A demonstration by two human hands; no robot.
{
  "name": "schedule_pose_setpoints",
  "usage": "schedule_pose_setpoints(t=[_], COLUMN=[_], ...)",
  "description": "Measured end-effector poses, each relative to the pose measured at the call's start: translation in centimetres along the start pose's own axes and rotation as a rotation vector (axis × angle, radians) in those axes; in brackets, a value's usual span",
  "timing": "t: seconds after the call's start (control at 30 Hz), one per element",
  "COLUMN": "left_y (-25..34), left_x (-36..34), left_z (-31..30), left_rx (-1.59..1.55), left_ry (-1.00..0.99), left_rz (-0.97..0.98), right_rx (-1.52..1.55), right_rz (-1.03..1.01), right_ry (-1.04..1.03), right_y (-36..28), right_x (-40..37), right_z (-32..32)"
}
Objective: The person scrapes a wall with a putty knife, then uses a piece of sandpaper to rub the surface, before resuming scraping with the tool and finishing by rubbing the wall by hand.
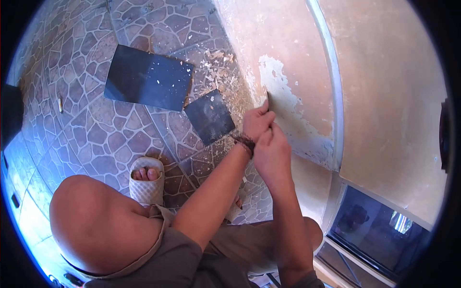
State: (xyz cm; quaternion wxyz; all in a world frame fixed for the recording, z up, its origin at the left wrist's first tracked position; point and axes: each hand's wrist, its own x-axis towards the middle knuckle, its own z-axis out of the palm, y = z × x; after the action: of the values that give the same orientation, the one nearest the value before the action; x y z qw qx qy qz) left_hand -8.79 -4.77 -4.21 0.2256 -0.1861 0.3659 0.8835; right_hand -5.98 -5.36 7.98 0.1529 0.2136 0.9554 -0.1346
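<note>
A thin dark scraper blade [268, 96], seen nearly edge-on, meets the wall [307, 62] at a patch of bare pale plaster [276, 79] with ragged paint edges. Close behind the blade is my left hand [257, 123], its fingers closed and one pointing along the blade. My right hand [271, 150] is closed just below, against the left, and seems to grip the same scraper. Its handle is hidden by my hands. A dark braided bracelet [245, 142] circles my left wrist.
Paint flakes [218, 67] litter the stone-patterned floor [86, 62] along the wall. A large dark sheet [144, 77] and a smaller dark square [210, 117] lie there. My slippered foot [146, 180] is nearby. A glass-fronted dark panel [374, 230] stands low at right.
</note>
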Motion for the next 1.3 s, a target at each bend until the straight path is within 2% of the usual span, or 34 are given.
schedule_pose_setpoints(t=[0.07, 0.1, 0.2, 0.3, 0.4, 0.43, 0.53, 0.57, 0.67, 0.7, 0.8, 0.83, 0.93, 1.03, 1.1, 1.2, 1.23, 1.27, 1.3], left_y=[-0.7, -1.5, -1.3, -1.1, -2.0, -2.1, -1.1, -1.3, -0.3, -0.4, 0.1, 0.5, 0.6, 1.0, 1.0, 2.1, 2.7, 3.3, 4.3], left_x=[-0.6, -0.4, 1.3, -0.1, -0.5, 0.5, 1.4, 1.0, -0.7, -0.3, 1.8, 1.4, 0.0, 1.5, 2.5, 0.1, 0.0, 0.1, 0.5], left_z=[1.2, 1.8, -0.6, 0.4, 2.0, 1.1, -0.8, -0.4, 2.7, 2.0, -1.1, -1.0, 1.5, 0.0, -0.9, 2.8, 2.9, 2.9, 2.1], left_rx=[0.140, 0.114, 0.062, 0.131, 0.163, 0.005, -0.053, -0.120, 0.140, 0.127, -0.053, -0.093, 0.081, 0.028, -0.014, -0.065, 0.028, 0.122, 0.051], left_ry=[0.075, 0.109, -0.010, 0.036, 0.132, 0.054, -0.005, -0.038, 0.193, 0.160, -0.007, -0.020, 0.093, 0.048, 0.007, 0.120, 0.124, 0.129, 0.086], left_rz=[0.120, 0.179, -0.063, 0.019, 0.192, 0.112, -0.032, 0.054, 0.296, 0.173, -0.026, 0.001, 0.168, 0.083, 0.035, 0.260, 0.261, 0.262, 0.157], right_rx=[0.094, 0.135, 0.041, 0.110, 0.158, 0.112, 0.059, 0.090, 0.148, 0.159, 0.068, 0.059, 0.181, 0.080, 0.092, 0.281, 0.369, 0.292, 0.219], right_rz=[0.066, 0.101, 0.014, -0.037, 0.009, -0.002, -0.027, -0.017, -0.021, -0.021, -0.009, -0.023, -0.044, -0.125, -0.066, -0.038, -0.039, -0.073, -0.099], right_ry=[0.000, -0.007, 0.009, 0.062, 0.039, 0.028, 0.039, 0.043, 0.030, 0.032, 0.023, 0.022, 0.072, 0.072, 0.053, 0.072, 0.089, 0.092, 0.099], right_y=[0.4, 0.6, 1.0, 1.3, 1.3, 1.4, 1.1, 1.0, 0.8, 1.1, 0.1, -0.3, -0.1, 0.8, -0.2, -0.5, -0.3, -0.6, -1.2], right_x=[-0.7, -0.9, 0.9, -0.7, -0.7, -0.4, 1.0, 0.2, 0.1, 0.0, 1.3, 1.1, -0.2, 1.7, 1.5, 0.0, -0.2, 0.3, 1.0], right_z=[-1.3, -1.7, 0.5, -0.4, -2.0, -1.3, 0.1, -0.6, -1.2, -1.5, 1.0, 0.7, -1.5, 0.2, -0.2, -2.4, -3.0, -2.7, -2.3])
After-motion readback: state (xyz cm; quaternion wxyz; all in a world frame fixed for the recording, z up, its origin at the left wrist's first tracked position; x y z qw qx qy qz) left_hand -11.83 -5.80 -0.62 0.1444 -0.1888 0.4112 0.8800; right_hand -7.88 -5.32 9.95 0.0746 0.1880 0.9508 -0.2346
